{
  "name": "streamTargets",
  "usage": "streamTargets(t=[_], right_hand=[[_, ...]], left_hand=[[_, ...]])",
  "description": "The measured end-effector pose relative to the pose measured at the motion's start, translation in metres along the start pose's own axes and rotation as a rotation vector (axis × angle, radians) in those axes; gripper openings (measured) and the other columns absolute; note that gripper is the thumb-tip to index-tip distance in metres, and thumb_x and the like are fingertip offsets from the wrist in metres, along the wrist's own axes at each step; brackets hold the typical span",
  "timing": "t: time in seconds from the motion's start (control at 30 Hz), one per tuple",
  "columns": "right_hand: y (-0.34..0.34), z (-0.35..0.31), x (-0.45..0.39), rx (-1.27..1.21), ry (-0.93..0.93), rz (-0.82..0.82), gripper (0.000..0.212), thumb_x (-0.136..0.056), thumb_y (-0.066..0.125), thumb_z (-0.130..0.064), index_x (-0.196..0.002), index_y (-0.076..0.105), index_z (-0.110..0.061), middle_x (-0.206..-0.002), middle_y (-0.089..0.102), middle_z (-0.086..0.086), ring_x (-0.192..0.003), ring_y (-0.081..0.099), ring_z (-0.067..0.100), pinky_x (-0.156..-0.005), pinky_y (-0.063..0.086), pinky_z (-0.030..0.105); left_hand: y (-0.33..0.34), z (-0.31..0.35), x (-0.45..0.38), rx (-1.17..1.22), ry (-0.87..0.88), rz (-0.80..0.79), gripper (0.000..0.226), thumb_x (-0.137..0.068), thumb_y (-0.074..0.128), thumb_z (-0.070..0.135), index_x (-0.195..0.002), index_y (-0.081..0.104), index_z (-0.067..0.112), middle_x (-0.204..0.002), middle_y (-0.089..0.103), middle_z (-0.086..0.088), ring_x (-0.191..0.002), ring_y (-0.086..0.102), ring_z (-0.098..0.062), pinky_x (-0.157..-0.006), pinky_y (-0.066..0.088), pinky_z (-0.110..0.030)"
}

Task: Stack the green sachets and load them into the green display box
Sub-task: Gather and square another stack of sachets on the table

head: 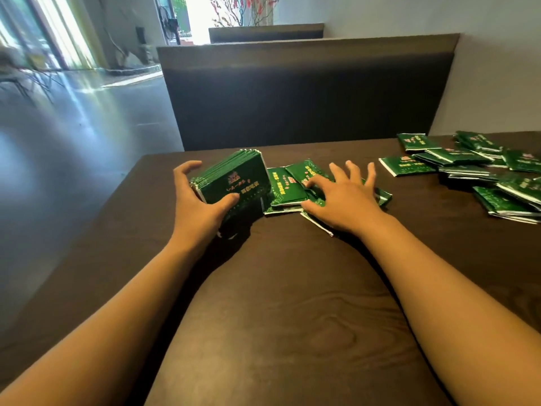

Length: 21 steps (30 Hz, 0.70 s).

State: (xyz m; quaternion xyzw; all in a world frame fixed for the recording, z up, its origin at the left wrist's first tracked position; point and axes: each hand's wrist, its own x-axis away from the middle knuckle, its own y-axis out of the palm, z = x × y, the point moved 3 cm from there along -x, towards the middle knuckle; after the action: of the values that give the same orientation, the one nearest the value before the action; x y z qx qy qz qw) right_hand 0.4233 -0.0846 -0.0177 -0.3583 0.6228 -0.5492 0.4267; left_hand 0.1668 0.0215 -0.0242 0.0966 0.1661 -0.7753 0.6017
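My left hand [195,205] grips a thick stack of green sachets [238,178], held on edge and tilted near the table's left side, thumb on the printed front. Just to its right lies a small loose pile of green sachets [285,187] flat on the table. My right hand [344,197] rests on that pile with fingers spread, pressing on the sachets without holding one. Several more green sachets [474,168] lie scattered at the far right. No green display box shows in this view.
The dark wooden table [278,303] ends on the left with a drop to a shiny floor [73,136]. A dark padded bench back [304,95] stands right behind the table's far edge. A pale wall [497,68] is at the right.
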Motion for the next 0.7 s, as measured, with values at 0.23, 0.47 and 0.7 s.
streamTargets(t=[0.23,0.47,0.7], right_hand=[[-0.010,0.011,0.005,-0.009,0.145,0.047,0.033,-0.093,0.056,-0.036,-0.123,0.046,-0.027,-0.115,0.064,0.008,-0.122,0.052,0.038,-0.118,0.010,0.064],[-0.017,0.011,0.007,-0.140,0.101,0.420,0.028,-0.093,0.052,-0.017,-0.117,0.067,-0.022,-0.100,0.072,0.004,-0.104,0.062,0.032,-0.110,0.029,0.047],[-0.026,0.001,0.023,-0.791,0.052,0.670,0.015,-0.089,0.057,-0.012,-0.100,0.065,-0.020,-0.082,0.063,-0.002,-0.072,0.057,0.020,-0.061,0.041,0.027]], left_hand=[[0.000,0.010,0.013,0.024,-0.042,-0.056,0.077,-0.082,0.083,0.005,-0.137,0.037,0.032,-0.131,0.054,-0.009,-0.111,0.067,-0.023,-0.079,0.065,-0.035],[-0.023,0.018,0.031,-0.099,-0.008,-0.108,0.085,-0.080,0.083,-0.002,-0.138,0.034,0.034,-0.116,0.062,-0.005,-0.101,0.072,-0.021,-0.077,0.065,-0.037],[-0.031,0.012,0.031,-0.135,-0.082,-0.154,0.089,-0.077,0.086,0.000,-0.141,0.032,0.031,-0.114,0.062,0.004,-0.101,0.068,-0.011,-0.074,0.063,-0.028]])
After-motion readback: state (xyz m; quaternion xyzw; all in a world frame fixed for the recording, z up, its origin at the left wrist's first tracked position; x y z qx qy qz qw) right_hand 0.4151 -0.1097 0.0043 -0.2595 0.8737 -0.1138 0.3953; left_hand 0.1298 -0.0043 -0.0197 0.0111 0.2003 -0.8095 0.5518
